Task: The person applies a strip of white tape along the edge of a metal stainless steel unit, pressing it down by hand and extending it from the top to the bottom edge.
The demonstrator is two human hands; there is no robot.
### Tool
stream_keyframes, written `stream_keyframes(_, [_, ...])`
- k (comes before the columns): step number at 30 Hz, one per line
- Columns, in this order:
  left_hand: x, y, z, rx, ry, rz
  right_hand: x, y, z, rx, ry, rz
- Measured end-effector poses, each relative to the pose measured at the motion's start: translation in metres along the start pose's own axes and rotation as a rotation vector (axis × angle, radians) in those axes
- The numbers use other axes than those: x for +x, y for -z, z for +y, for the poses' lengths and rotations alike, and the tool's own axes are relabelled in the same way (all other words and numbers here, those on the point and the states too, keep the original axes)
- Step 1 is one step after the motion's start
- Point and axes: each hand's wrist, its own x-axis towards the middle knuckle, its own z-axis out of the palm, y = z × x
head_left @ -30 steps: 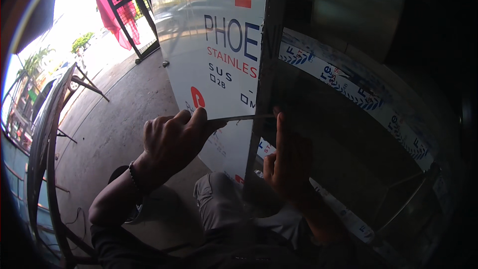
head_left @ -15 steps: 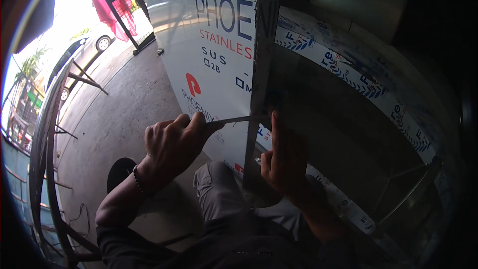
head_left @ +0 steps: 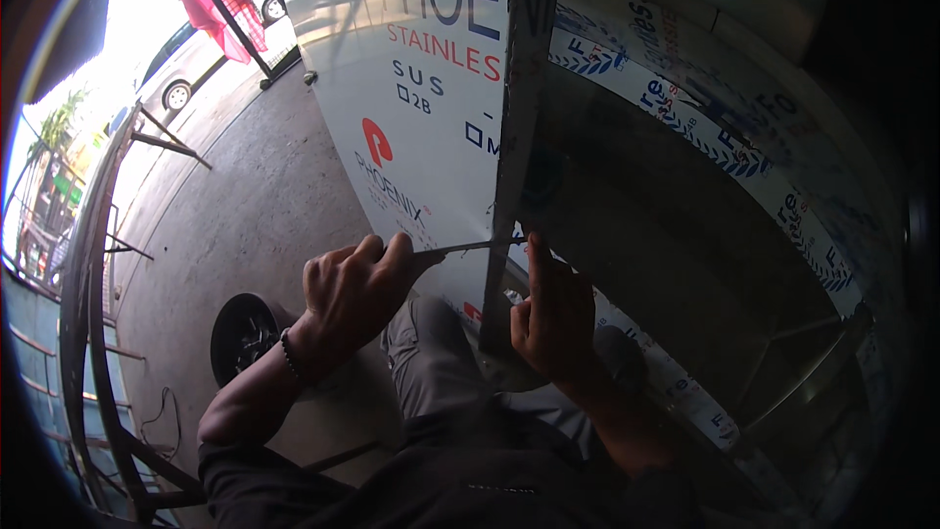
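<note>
My left hand (head_left: 357, 284), with a beaded bracelet on its wrist, is closed round one end of a thin, flat metal file (head_left: 468, 247). The file lies nearly level across the vertical edge of an upright stainless sheet panel (head_left: 431, 152) covered in white printed film. Beyond that edge, my right hand (head_left: 556, 323) has its index finger stretched up against the file's other end, its remaining fingers curled. Shadow hides part of the right hand and the file's tip.
The panel adjoins a dark, box-like metal frame (head_left: 685, 127) edged with film strips on the right. A round black container (head_left: 221, 333) with small items inside stands on the concrete floor (head_left: 264, 196). Metal racks (head_left: 86, 264) line the left; a car (head_left: 191, 64) is outside.
The file and both hands sit lower along the panel edge, and my left hand has shifted slightly right. The view has shifted too, showing more of the black container.
</note>
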Motion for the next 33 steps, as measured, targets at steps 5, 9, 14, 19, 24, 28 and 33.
stream_keyframes(5, [0.030, 0.037, 0.008, 0.105, 0.023, 0.072, 0.034, 0.029, 0.002, 0.014, 0.103, 0.209])
stream_keyframes(9, [0.030, 0.027, 0.008, 0.069, 0.029, 0.071, 0.041, 0.029, 0.002, -0.019, 0.110, 0.246])
stream_keyframes(14, [-0.009, -0.018, 0.012, -0.004, 0.011, -0.038, -0.020, -0.019, 0.010, 0.030, 0.040, 0.103])
stream_keyframes(19, [-0.019, -0.026, 0.013, 0.043, -0.021, -0.049, -0.028, -0.022, 0.014, 0.096, -0.010, -0.007])
stream_keyframes(24, [0.004, -0.006, 0.017, 0.069, 0.021, 0.014, 0.004, -0.001, 0.009, 0.060, 0.039, 0.143])
stream_keyframes(28, [-0.017, -0.029, 0.024, 0.012, 0.049, -0.070, -0.022, -0.025, 0.014, 0.029, 0.012, 0.113])
stream_keyframes(33, [-0.052, -0.066, 0.029, -0.049, 0.083, -0.137, -0.060, -0.057, 0.015, 0.122, -0.045, 0.010])
